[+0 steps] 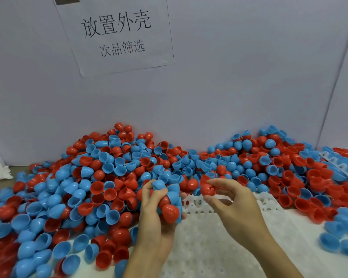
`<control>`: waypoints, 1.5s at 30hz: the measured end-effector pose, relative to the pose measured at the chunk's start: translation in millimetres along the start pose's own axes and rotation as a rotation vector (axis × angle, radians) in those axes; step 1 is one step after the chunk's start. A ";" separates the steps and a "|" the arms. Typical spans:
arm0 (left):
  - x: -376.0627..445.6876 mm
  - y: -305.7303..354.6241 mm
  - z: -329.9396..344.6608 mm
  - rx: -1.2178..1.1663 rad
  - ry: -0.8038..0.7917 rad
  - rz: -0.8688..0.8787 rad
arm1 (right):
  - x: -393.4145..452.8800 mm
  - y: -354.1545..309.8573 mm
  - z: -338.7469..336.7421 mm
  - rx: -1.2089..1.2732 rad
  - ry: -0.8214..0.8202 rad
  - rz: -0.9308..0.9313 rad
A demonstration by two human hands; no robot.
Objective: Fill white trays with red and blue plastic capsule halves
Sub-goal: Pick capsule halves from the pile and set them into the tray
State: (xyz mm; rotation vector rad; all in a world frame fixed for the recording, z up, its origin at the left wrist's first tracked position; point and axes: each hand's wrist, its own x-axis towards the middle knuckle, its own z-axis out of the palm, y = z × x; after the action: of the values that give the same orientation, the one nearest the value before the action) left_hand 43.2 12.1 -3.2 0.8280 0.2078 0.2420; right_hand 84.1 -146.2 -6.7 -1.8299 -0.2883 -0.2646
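Mostly the frame's middle is a heap of capsule halves [113, 177]; below it, lower centre, lies the white tray [219, 233], its sockets apparently unfilled. Left hand [159, 213] clutches a mixed handful; right hand [227, 199] pinches one red half [207, 188], which next needs seating in a socket.

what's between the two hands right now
In the head view, only a bare strip of the white tray lies between the left hand, gripping capsule halves, and the right hand, pinching a red half.
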 end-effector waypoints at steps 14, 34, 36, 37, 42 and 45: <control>0.3 -13.5 6.0 0.182 -0.113 0.018 | -5.2 -5.7 10.2 -0.291 -0.045 -0.457; -0.9 -9.1 4.5 0.272 -0.156 0.002 | -5.7 -14.1 3.1 -0.236 0.024 -0.490; -2.0 -7.3 4.0 0.201 -0.155 -0.019 | -5.5 -15.8 1.6 -0.153 0.042 -0.430; -1.8 -5.9 3.1 0.159 -0.148 -0.033 | -5.1 -15.7 0.6 -0.115 0.050 -0.395; 0.6 1.8 -2.2 0.045 -0.140 -0.060 | -3.4 -9.7 -0.2 -0.041 0.024 -0.277; 2.1 5.4 -1.4 0.066 -0.075 -0.064 | -3.1 -6.9 0.3 -0.056 0.005 -0.240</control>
State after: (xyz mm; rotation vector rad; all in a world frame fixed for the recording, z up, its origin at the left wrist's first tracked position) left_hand 44.1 17.2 -0.3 0.8932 0.1727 0.1441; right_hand 78.9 -144.3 -1.6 -1.8500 -0.5025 -0.4479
